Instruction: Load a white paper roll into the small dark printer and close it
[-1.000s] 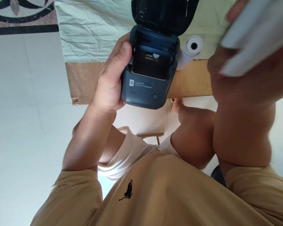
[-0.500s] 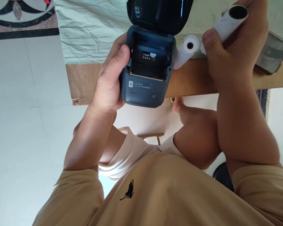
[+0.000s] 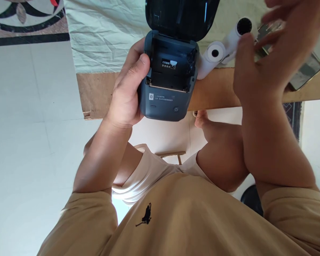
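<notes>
My left hand [image 3: 132, 85] grips a dark blue portable label printer [image 3: 164, 108] by its left side, thumb on the rim. The printer's black lid [image 3: 181, 16] is swung up, and its paper bay shows no roll inside. On the table to the right of the printer is a white paper roll [image 3: 209, 64] with a small core hole. Close beside it is a second white roll [image 3: 233, 37] with a wider dark core. My right hand [image 3: 277, 60] is open and slightly blurred, fingers apart, its thumb tip at the wider-cored roll.
A pale green cloth [image 3: 101, 35] covers the wooden table [image 3: 96, 92], leaving its front edge bare. Behind my right hand lies a phone [image 3: 306, 73], partly hidden. My legs are under the table edge, and a dark round object [image 3: 252, 199] is on the floor at right.
My right hand has let go of the wider-cored roll, which now rests beside the other roll, and its fingers have spread away to the right. The printer has shifted slightly right.
</notes>
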A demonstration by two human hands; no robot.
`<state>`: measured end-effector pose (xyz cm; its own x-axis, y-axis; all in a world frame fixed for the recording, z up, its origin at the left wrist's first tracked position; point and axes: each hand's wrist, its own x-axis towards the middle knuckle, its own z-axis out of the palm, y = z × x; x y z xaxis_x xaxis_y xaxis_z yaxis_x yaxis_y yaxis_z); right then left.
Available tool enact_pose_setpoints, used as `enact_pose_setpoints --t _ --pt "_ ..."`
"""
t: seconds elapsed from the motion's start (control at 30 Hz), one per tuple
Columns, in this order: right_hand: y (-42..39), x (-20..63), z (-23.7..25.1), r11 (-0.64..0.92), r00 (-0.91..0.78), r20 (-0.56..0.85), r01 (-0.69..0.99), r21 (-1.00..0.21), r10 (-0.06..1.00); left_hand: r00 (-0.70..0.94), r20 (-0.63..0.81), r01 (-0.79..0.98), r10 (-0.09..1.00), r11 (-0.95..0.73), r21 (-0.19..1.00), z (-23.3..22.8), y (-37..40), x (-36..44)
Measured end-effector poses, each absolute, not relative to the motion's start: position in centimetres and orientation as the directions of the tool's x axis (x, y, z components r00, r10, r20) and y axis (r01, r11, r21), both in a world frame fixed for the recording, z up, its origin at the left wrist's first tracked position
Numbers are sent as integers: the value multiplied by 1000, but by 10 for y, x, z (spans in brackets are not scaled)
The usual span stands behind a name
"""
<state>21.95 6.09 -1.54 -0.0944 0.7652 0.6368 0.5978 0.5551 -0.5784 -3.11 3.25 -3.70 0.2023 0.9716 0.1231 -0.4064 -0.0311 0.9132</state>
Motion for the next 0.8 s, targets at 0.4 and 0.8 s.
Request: enact_pose_setpoints --t 0.4,0.8 --pt "38 197 -5 524 -320 443 700 -485 838 259 99 -400 961 14 916 -23 25 -32" --pt "45 196 -14 599 -305 573 669 -439 761 332 145 -402 932 1 915 -20 25 -37"
